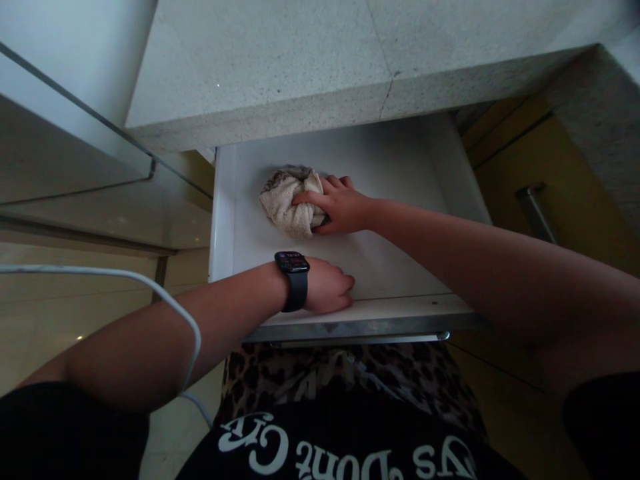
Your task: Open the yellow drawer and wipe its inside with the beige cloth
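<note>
A crumpled beige cloth (pixel 295 210) with a grey-brown patch lies bunched in the left part of an open white drawer (pixel 400 160). My right hand (pixel 343 205) reaches in from the right and grips the cloth's right side, the thumb and fingers pressing into its folds. Nearer to me, my left hand (pixel 327 285) rests low at the drawer's front panel (pixel 400 308), its fingers curled in. Its palm is hidden, so I cannot tell whether anything is inside. A black smartwatch (pixel 293 263) is on the left wrist.
Above the drawer's rear, a speckled stone countertop (pixel 260 60) with a crack overhangs. A metal handle (pixel 360 339) runs along the drawer front. A white cable (pixel 150 283) crosses my left forearm. At right stands a yellowish cabinet door with a metal handle (pixel 537 212).
</note>
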The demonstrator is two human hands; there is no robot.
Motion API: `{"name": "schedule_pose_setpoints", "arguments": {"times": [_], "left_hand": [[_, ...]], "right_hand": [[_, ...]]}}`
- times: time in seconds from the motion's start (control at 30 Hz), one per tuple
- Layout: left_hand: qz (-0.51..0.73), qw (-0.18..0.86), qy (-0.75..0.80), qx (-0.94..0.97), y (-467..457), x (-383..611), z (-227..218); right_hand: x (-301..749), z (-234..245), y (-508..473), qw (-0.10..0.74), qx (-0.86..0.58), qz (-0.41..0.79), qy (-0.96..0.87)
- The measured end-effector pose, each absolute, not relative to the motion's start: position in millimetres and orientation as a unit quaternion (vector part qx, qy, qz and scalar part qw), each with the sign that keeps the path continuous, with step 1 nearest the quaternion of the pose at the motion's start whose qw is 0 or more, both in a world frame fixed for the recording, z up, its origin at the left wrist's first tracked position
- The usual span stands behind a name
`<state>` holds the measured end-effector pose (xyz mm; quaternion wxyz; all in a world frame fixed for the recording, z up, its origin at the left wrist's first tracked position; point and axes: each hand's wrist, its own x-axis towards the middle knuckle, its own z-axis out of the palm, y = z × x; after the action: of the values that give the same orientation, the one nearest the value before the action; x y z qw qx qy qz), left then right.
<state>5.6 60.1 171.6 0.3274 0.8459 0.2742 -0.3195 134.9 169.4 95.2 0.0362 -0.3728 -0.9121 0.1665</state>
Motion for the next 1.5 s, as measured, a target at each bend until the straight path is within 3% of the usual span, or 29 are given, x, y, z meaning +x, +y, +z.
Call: {"name": "schedule_pose_setpoints", "arguments": {"times": [1.5], "left_hand": [[-0.313,0.332,0.287,0.842,60.7,0.9,164.0]], "right_hand": [[134.0,93.7,170.8,0.025,-0.363,0.147,-0.920]]}}
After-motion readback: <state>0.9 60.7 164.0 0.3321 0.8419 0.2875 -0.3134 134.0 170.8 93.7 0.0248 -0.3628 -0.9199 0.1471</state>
